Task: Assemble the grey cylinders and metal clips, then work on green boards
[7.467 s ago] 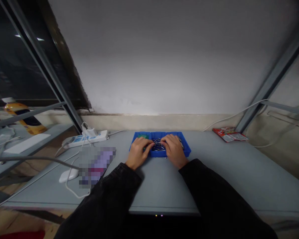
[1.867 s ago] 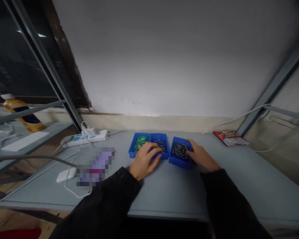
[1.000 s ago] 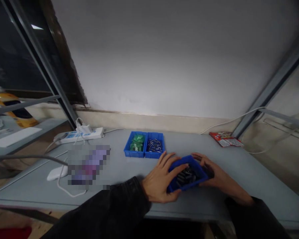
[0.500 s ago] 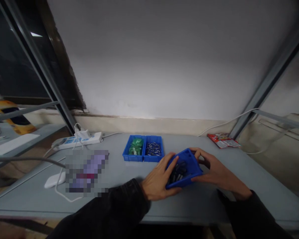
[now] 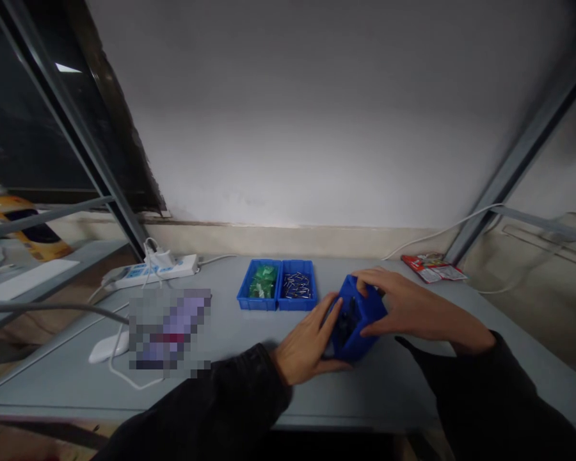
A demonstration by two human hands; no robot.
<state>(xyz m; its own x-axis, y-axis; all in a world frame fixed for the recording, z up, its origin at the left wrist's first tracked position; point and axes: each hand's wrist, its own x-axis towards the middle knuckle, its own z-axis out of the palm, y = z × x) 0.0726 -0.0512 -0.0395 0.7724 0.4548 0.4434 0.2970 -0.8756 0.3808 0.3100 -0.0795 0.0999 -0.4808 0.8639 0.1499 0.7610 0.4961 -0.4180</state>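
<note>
Between my two hands is a blue plastic bin (image 5: pixel 360 342), tipped steeply toward the left. Dark small parts (image 5: pixel 346 319) lie inside it, too shadowed to name. My left hand (image 5: pixel 310 339) grips the bin's lower left side, fingers over the edge and thumb below. On the right, my right hand (image 5: pixel 400 304) is closed around the raised end. Behind them on the table stand two more blue bins side by side: the left bin (image 5: pixel 258 305) holds green pieces (image 5: pixel 264 282), and the right bin (image 5: pixel 297 304) holds small shiny metal pins (image 5: pixel 297 285).
A blurred-out purple object (image 5: pixel 177 326), a white power strip (image 5: pixel 158 272) with cords and a white case (image 5: pixel 109 347) lie on the grey table (image 5: pixel 249 339) at left. A red packet (image 5: pixel 433 267) is at the back right. A yellow bottle (image 5: pixel 26 224) stands far left.
My right hand has lifted its end of the bin, so the bin now tilts more steeply to the left. My left hand has stayed nearly in place.
</note>
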